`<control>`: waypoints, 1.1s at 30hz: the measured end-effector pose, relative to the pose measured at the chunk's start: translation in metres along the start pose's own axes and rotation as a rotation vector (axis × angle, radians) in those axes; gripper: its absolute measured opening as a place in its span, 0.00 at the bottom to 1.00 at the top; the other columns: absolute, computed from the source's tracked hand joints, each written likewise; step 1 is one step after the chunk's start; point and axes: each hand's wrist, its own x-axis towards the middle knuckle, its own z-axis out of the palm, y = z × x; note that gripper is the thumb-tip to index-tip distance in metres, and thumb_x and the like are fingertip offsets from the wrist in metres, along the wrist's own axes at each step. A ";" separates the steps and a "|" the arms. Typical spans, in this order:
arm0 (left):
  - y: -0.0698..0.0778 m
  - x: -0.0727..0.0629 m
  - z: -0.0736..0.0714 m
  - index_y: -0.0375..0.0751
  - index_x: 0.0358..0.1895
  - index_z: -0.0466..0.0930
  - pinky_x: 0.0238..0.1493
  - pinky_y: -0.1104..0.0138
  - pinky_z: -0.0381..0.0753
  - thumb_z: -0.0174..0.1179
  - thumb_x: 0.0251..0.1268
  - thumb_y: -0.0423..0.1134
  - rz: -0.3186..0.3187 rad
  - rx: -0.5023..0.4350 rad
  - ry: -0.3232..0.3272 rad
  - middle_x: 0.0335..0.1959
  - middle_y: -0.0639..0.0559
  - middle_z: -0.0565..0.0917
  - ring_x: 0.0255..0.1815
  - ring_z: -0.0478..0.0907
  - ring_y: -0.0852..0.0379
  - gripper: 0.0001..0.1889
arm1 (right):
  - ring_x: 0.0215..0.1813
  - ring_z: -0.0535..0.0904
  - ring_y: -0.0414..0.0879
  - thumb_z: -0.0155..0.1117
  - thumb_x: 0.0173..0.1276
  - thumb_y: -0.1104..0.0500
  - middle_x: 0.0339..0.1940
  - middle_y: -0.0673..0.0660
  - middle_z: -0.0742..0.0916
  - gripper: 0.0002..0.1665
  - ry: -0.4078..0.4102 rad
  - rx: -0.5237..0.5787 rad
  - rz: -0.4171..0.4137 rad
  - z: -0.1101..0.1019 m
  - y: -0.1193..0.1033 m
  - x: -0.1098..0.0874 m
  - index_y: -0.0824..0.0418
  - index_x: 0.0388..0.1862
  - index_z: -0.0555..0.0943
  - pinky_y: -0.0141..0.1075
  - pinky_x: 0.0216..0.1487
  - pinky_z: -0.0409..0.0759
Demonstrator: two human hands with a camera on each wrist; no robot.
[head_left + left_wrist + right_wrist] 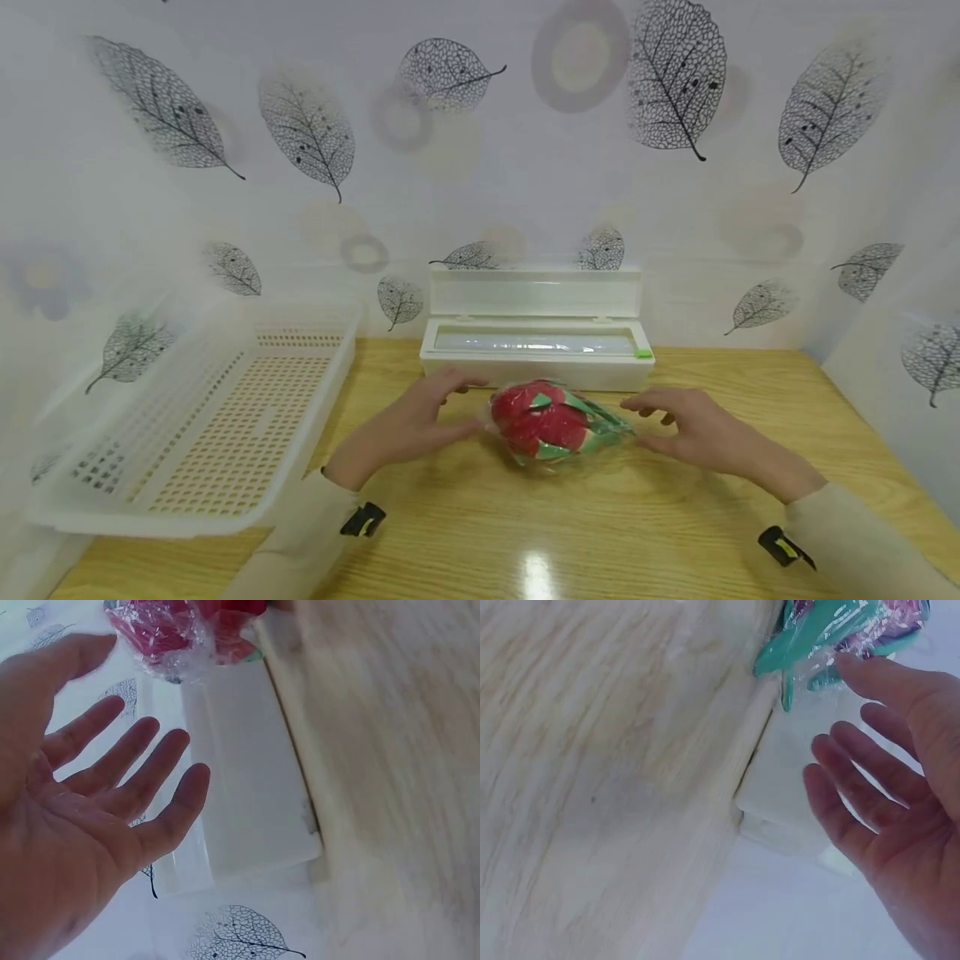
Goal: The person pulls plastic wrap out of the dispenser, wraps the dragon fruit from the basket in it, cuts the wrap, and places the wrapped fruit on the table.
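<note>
A red dragon fruit with green scale tips (540, 421), wrapped in clear film, lies on the wooden table in the middle of the head view. Left of it is my left hand (416, 427), fingers spread and relaxed, the thumb close to the film. My right hand (693, 429) is on the other side, with the thumb near the green tips. Both palms face the fruit, and neither hand grips it. In the left wrist view the fingers (161, 772) are loosely bent with nothing in them. The right wrist view shows the right thumb (877, 679) overlapping the film's edge.
Behind the fruit stands a white cling film box (536, 375), its lid (536, 292) raised, with a film roll inside and a green slider (643, 353) at its right end. A white perforated basket (333, 400) occupies the left side. Leaf-patterned cloth (480, 192) hangs behind the table (600, 533).
</note>
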 end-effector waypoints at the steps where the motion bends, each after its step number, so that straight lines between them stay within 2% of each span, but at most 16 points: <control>1: 0.000 -0.001 0.001 0.42 0.69 0.73 0.64 0.47 0.80 0.66 0.69 0.41 0.004 -0.004 0.007 0.67 0.47 0.78 0.66 0.78 0.43 0.27 | 0.45 0.86 0.46 0.78 0.58 0.61 0.48 0.53 0.90 0.24 0.026 -0.003 -0.030 0.002 0.000 0.001 0.61 0.55 0.85 0.35 0.38 0.85; 4: 0.000 -0.002 0.003 0.40 0.67 0.75 0.57 0.47 0.85 0.65 0.69 0.38 0.006 -0.014 0.033 0.64 0.43 0.80 0.60 0.82 0.40 0.24 | 0.41 0.85 0.42 0.79 0.56 0.64 0.42 0.50 0.90 0.20 0.079 -0.031 -0.103 0.008 0.000 0.003 0.58 0.48 0.86 0.33 0.35 0.84; 7: -0.001 -0.001 0.006 0.39 0.65 0.76 0.54 0.48 0.86 0.65 0.69 0.36 -0.002 -0.014 0.062 0.62 0.42 0.82 0.58 0.84 0.40 0.22 | 0.40 0.85 0.40 0.78 0.56 0.65 0.40 0.48 0.90 0.17 0.074 -0.040 -0.087 0.012 -0.001 0.003 0.58 0.46 0.87 0.33 0.35 0.83; 9: -0.003 0.000 0.007 0.38 0.64 0.77 0.54 0.50 0.86 0.65 0.69 0.36 -0.030 -0.011 0.085 0.61 0.43 0.82 0.57 0.84 0.41 0.21 | 0.40 0.84 0.39 0.78 0.57 0.66 0.40 0.47 0.90 0.17 0.061 -0.034 -0.068 0.012 -0.001 0.003 0.58 0.46 0.87 0.32 0.35 0.83; 12: -0.008 0.001 0.009 0.38 0.61 0.79 0.52 0.56 0.87 0.65 0.69 0.36 -0.109 -0.020 0.123 0.57 0.43 0.85 0.53 0.85 0.45 0.19 | 0.41 0.85 0.40 0.77 0.58 0.65 0.41 0.48 0.90 0.17 0.054 -0.019 -0.043 0.010 -0.001 0.001 0.58 0.47 0.87 0.32 0.35 0.84; 16: -0.010 0.003 0.015 0.38 0.55 0.83 0.47 0.65 0.87 0.67 0.68 0.39 -0.263 -0.086 0.168 0.47 0.45 0.89 0.44 0.87 0.53 0.15 | 0.41 0.86 0.42 0.76 0.59 0.65 0.42 0.49 0.90 0.17 0.080 -0.015 -0.052 0.008 -0.003 0.000 0.58 0.49 0.87 0.32 0.35 0.84; 19: -0.006 0.006 0.022 0.40 0.50 0.86 0.43 0.67 0.87 0.69 0.66 0.44 -0.381 -0.155 0.196 0.43 0.49 0.90 0.41 0.87 0.57 0.14 | 0.41 0.86 0.42 0.76 0.60 0.65 0.43 0.50 0.91 0.18 0.105 -0.015 -0.074 0.007 -0.005 0.000 0.59 0.50 0.87 0.32 0.34 0.83; 22: -0.001 0.008 0.029 0.43 0.47 0.87 0.42 0.66 0.87 0.69 0.66 0.49 -0.451 -0.211 0.225 0.42 0.50 0.90 0.41 0.87 0.58 0.14 | 0.41 0.85 0.42 0.76 0.60 0.65 0.44 0.50 0.91 0.20 0.118 -0.003 -0.098 0.008 -0.005 0.000 0.59 0.52 0.86 0.31 0.34 0.83; 27: 0.003 0.014 0.039 0.43 0.44 0.89 0.40 0.66 0.87 0.69 0.66 0.48 -0.444 -0.232 0.277 0.41 0.48 0.91 0.39 0.87 0.57 0.13 | 0.41 0.84 0.38 0.74 0.62 0.65 0.44 0.52 0.91 0.20 0.096 0.033 -0.110 0.011 -0.004 0.002 0.60 0.54 0.86 0.30 0.33 0.83; 33: 0.009 0.020 0.040 0.43 0.47 0.88 0.37 0.66 0.87 0.70 0.65 0.39 -0.459 -0.282 0.313 0.39 0.48 0.92 0.38 0.88 0.57 0.10 | 0.46 0.86 0.40 0.72 0.66 0.63 0.50 0.57 0.91 0.20 0.001 0.080 -0.043 0.013 -0.006 0.002 0.63 0.57 0.85 0.29 0.37 0.85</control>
